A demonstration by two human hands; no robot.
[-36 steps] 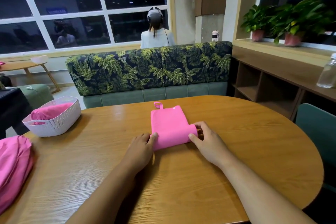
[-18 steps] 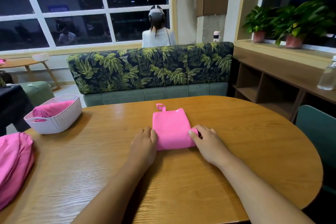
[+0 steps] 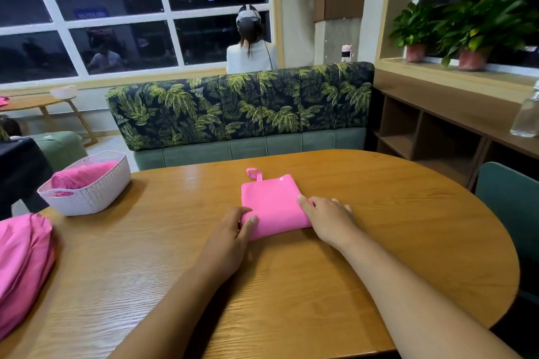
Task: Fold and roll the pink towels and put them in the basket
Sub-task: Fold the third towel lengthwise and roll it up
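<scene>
The left hand (image 3: 233, 230) is gripping the near left end of the pink towel (image 3: 274, 204), its thumb lying on top and its fingers curling round the rolled edge. The right hand (image 3: 326, 218) is holding the near right end, its thumb pressing on the cloth and its fingers bending down beside the roll, though how far they are reaching under it cannot be told. The towel is lying at the middle of the wooden desk (image 3: 379, 242); its near part is bunching into a thick roll between the two hands, and its far part is lying flat, with a small hanging loop (image 3: 253, 173) pointing away from the person. At the far left of the desk a white perforated basket (image 3: 96, 198) is standing, well apart from the hands, and a rolled towel (image 3: 81, 176) is lying inside it. A heap of pink towels (image 3: 20, 256) is resting at the left edge of the desk, near the basket. Behind the desk a leaf-patterned sofa (image 3: 242, 108) is standing, and beyond it another person (image 3: 250, 49) is facing the window. On the right, potted plants (image 3: 466, 26) are sitting on the sill, and a clear bottle (image 3: 526, 116) is standing on the wooden shelf below them.
</scene>
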